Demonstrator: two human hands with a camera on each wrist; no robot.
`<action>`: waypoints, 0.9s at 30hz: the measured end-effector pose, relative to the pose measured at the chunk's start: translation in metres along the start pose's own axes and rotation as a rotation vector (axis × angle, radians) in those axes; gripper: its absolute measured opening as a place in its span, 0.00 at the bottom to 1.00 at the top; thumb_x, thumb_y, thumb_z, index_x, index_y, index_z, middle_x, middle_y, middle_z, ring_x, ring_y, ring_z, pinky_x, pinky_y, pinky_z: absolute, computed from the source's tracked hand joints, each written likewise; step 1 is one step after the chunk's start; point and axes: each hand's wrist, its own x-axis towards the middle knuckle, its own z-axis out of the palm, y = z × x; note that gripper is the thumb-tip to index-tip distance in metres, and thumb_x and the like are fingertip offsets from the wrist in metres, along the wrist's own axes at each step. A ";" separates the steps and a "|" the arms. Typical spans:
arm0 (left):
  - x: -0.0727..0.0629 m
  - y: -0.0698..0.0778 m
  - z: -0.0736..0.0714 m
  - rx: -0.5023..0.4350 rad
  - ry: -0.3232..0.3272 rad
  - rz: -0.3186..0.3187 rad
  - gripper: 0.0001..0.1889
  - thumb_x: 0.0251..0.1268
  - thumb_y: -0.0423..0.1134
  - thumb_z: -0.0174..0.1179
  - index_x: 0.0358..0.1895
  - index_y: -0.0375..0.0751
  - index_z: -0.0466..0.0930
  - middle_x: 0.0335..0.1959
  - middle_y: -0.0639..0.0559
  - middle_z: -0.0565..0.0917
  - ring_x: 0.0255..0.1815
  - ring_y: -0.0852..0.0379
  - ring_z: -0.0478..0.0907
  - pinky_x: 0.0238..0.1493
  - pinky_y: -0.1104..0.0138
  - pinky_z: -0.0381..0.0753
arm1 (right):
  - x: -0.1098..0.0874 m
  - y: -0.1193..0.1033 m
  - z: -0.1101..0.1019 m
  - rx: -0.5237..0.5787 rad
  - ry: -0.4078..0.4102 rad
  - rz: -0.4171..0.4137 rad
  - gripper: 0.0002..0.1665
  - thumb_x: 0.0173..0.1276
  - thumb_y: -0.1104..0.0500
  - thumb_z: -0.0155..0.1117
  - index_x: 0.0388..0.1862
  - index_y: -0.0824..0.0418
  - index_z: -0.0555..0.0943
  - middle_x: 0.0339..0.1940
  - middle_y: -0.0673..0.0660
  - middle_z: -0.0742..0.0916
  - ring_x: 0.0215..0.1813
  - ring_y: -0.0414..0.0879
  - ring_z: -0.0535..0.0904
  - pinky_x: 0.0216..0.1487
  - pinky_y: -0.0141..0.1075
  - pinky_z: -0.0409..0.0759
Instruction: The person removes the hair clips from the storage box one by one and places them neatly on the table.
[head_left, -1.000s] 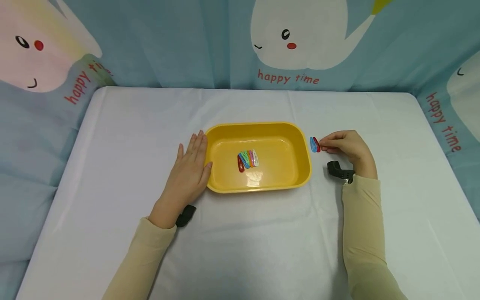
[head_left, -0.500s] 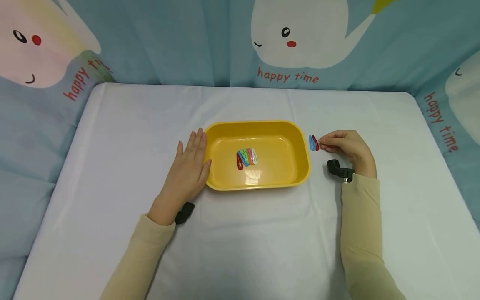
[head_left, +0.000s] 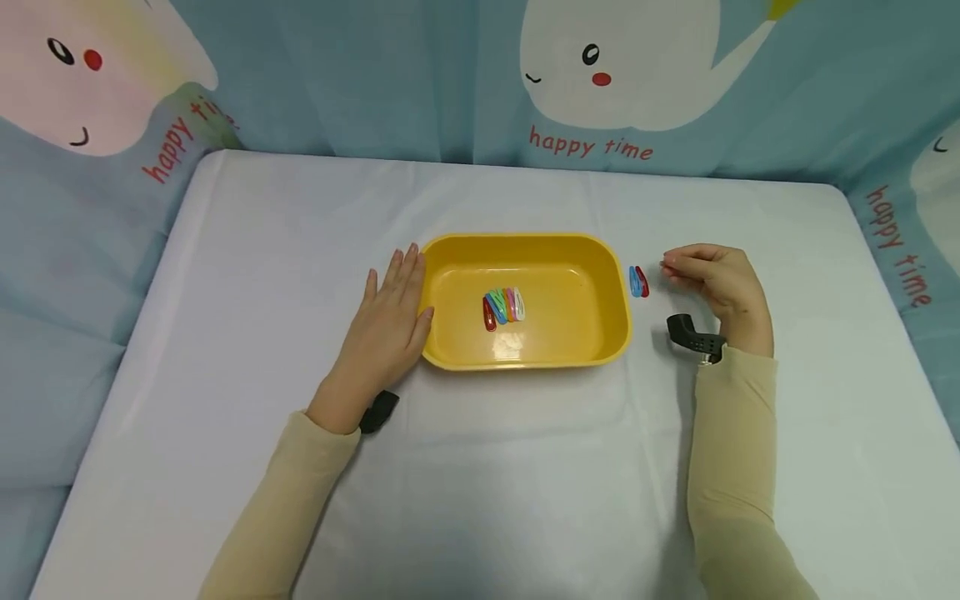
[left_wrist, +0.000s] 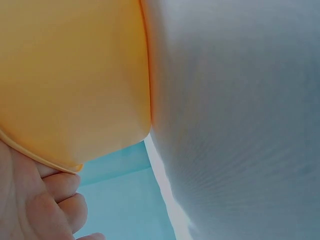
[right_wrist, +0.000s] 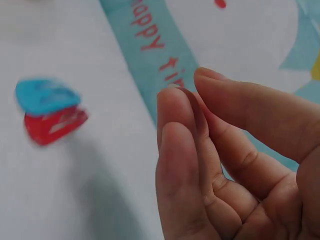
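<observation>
Left hand [head_left: 385, 327]: resting straight-fingered against yellow tray [head_left: 566, 321].
Right hand [head_left: 718, 283]: curving loosely, holding nothing.
Blue hair clip [right_wrist: 46, 96], red hair clip [right_wrist: 54, 127]: lying between tray and right hand.

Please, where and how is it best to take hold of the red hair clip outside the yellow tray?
Probably by its long right edge, coming down from the right, where the right hand is. The red clip lies flat on the table; the blue clip sits close on its left, with the tray beyond.
</observation>
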 end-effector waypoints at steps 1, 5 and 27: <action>0.000 0.000 0.000 -0.001 -0.004 -0.001 0.32 0.75 0.44 0.37 0.74 0.31 0.40 0.76 0.43 0.41 0.76 0.50 0.33 0.71 0.49 0.34 | -0.002 -0.002 0.001 0.008 -0.004 -0.015 0.04 0.60 0.66 0.67 0.27 0.60 0.88 0.28 0.52 0.87 0.31 0.42 0.84 0.36 0.28 0.81; -0.003 0.003 0.004 -0.003 -0.015 -0.003 0.32 0.74 0.44 0.37 0.74 0.31 0.41 0.76 0.42 0.42 0.76 0.49 0.34 0.71 0.48 0.35 | -0.012 -0.007 0.007 0.018 -0.035 -0.047 0.03 0.59 0.67 0.68 0.28 0.62 0.87 0.28 0.53 0.87 0.31 0.43 0.85 0.37 0.30 0.81; -0.001 0.001 0.003 0.003 0.072 0.041 0.32 0.74 0.43 0.38 0.73 0.29 0.43 0.75 0.40 0.45 0.75 0.45 0.39 0.71 0.48 0.38 | -0.040 -0.052 0.076 -0.360 -0.258 -0.282 0.10 0.62 0.64 0.66 0.38 0.72 0.83 0.29 0.53 0.88 0.34 0.45 0.85 0.38 0.33 0.82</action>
